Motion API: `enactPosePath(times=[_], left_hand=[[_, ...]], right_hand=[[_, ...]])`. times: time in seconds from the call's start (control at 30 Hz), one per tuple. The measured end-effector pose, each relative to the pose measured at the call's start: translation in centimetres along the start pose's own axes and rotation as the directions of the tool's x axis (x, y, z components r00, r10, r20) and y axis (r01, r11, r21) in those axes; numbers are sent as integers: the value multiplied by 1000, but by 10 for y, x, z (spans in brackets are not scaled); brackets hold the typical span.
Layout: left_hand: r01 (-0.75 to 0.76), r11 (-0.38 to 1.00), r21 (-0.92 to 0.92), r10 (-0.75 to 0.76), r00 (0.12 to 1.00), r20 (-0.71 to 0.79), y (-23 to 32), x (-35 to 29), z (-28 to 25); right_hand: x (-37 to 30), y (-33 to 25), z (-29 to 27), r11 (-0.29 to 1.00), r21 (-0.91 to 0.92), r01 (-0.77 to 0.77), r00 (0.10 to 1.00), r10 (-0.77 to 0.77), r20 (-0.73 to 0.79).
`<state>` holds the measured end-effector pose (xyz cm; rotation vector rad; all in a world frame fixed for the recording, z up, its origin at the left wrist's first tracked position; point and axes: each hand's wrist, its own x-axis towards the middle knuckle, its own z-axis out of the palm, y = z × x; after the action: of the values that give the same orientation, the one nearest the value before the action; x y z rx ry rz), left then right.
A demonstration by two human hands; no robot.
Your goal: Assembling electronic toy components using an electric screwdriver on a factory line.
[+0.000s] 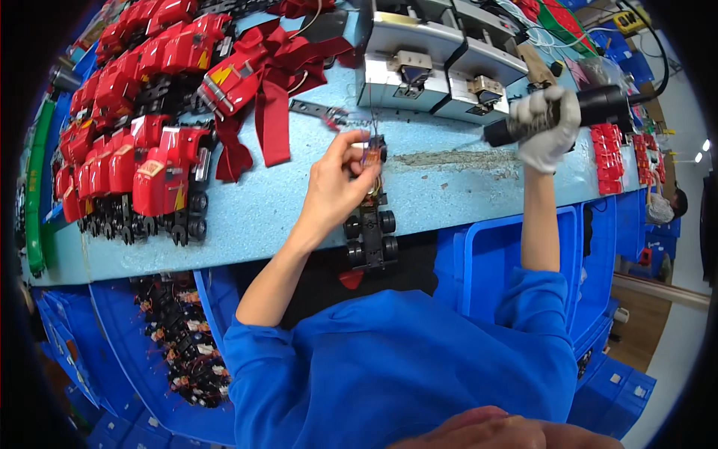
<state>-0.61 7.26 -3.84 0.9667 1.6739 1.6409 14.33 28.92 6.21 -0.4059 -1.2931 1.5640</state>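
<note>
My bare left hand (pixel 336 176) is closed, thumb and fingers pinching a small circuit board (pixel 371 156) with thin wires. The board is at the far end of a black toy truck chassis (pixel 371 232), which reaches over the table's near edge with its wheels showing. In a white glove, my right hand (pixel 544 127) grips a black corded electric screwdriver (pixel 598 106). The tool lies roughly level, its tip to the left and apart from the chassis. Fingers partly hide the board.
Red toy truck bodies (pixel 161 176) crowd the left side, beside red ribbons (pixel 273 120). Two silver screw feeders (pixel 404 82) stand at the back. Red parts (pixel 607 157) lie on the right. Below the edge are blue bins (pixel 516 254), the left one holding wired assemblies (pixel 183 337).
</note>
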Motion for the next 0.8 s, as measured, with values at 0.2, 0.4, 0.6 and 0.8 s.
enactPosePath(times=[0.2,0.4,0.6,0.8], left_hand=[[-150,987,-64,151,988,12,-25,14,-2],[-119,993,-9,120,989,87,-27,10,-10],[-211,902,376,361,846,-392,-16,-30,-16],[-6,879,-476,-34,997,-75,21,-83,9]], right_hand=[[-62,4,43,954,273,-125,975,67,212],[-70,8,66,904,389,-180,938,39,344],[-68,-17,65,904,413,-115,929,-49,366],[-76,-24,59,866,499,-35,935,-149,323]])
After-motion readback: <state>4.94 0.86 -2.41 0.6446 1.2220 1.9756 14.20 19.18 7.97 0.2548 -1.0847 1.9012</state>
